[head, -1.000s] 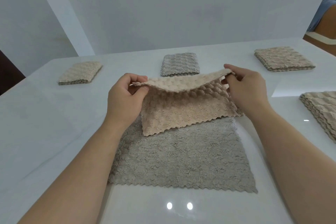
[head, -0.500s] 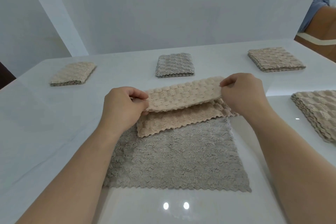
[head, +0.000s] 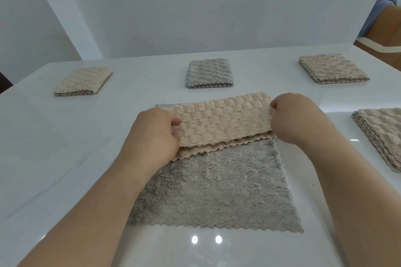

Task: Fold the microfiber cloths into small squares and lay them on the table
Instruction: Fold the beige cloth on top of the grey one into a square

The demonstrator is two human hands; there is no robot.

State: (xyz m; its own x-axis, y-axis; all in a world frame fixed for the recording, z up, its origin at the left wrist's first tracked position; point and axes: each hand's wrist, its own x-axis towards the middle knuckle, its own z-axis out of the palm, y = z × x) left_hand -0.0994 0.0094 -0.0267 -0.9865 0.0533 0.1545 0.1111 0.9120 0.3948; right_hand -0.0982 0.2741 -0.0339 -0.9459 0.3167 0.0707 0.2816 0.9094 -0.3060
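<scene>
From the head view, a beige cloth (head: 219, 123) lies doubled over in the middle of the white worktop (head: 54, 158). Its top layer stops just short of the zigzag edge of the layer underneath. The left hand (head: 154, 136) pinches its nine o'clock end, thumb on top. The right hand (head: 295, 119) has its fingers curled round the three o'clock end. The beige cloth sits on the far part of a grey cloth (head: 217, 191), which is spread flat and reaches toward six o'clock.

Along the far side of the worktop lie three finished pieces, well apart from each other: a folded beige square (head: 83, 81) at ten o'clock, a folded grey square (head: 209, 73) at twelve and a folded tan square (head: 332, 68) at two. At three o'clock, by the worktop's edge, lies a stack of cloths (head: 382, 134).
</scene>
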